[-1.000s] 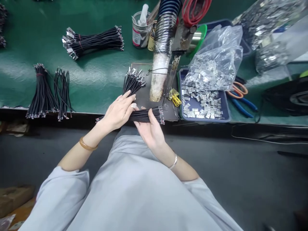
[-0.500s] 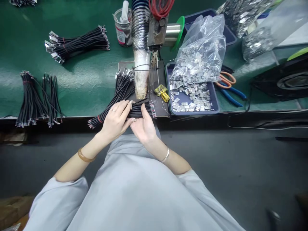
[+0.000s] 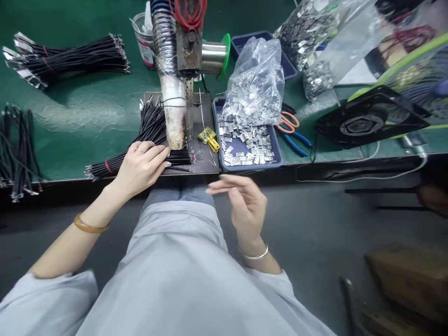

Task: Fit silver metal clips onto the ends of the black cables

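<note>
Green tabletop (image 3: 84, 112) carries two blue trays (image 3: 278, 147) and one dark board (image 3: 205, 165). Black cables (image 3: 149, 128), too many to count, lie partly on the board, some slanting up and right, others pointing right along the edge. One left hand (image 3: 143, 163) covers them, its grip unclear; one right hand (image 3: 247, 203) hangs empty, fingers loosely extended. One red band (image 3: 108, 166) rings the cables' lower-left end.
</note>
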`<control>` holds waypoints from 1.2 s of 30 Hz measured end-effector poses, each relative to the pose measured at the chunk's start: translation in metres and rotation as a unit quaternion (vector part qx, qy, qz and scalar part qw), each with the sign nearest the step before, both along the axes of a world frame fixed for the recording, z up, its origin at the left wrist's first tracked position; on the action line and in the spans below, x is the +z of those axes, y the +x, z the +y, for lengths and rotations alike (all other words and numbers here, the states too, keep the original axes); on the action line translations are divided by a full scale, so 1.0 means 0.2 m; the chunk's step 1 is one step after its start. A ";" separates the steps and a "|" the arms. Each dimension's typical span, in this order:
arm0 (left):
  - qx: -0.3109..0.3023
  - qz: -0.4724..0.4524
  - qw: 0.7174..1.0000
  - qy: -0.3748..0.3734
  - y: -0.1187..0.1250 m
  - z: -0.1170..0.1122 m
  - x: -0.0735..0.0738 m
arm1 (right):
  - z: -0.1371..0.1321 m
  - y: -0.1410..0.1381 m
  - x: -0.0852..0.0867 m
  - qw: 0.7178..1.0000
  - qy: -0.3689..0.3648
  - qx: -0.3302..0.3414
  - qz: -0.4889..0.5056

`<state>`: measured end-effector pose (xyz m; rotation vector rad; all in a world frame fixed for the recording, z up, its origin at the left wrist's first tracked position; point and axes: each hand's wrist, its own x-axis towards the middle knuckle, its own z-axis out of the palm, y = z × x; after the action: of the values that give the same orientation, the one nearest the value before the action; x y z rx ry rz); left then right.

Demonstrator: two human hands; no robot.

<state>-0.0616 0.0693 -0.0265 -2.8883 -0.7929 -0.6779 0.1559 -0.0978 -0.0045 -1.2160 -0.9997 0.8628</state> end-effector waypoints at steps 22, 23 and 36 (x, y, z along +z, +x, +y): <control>0.086 -0.248 0.962 0.076 0.15 -0.26 -0.08 | 0.20 0.20 -0.07 0.839 0.176 0.040 -0.514; 0.079 -0.242 0.964 0.082 0.15 -0.27 -0.08 | 0.22 0.19 -0.08 0.839 0.176 0.051 -0.513; 0.042 -0.158 0.983 -0.086 0.20 -0.27 -0.01 | 0.06 0.26 0.14 0.850 0.157 -0.013 -0.503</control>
<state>-0.0211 0.0145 -0.0287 -2.9145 -1.0487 -1.1289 0.2084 -0.0854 0.0240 -1.3844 -1.8621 -0.0604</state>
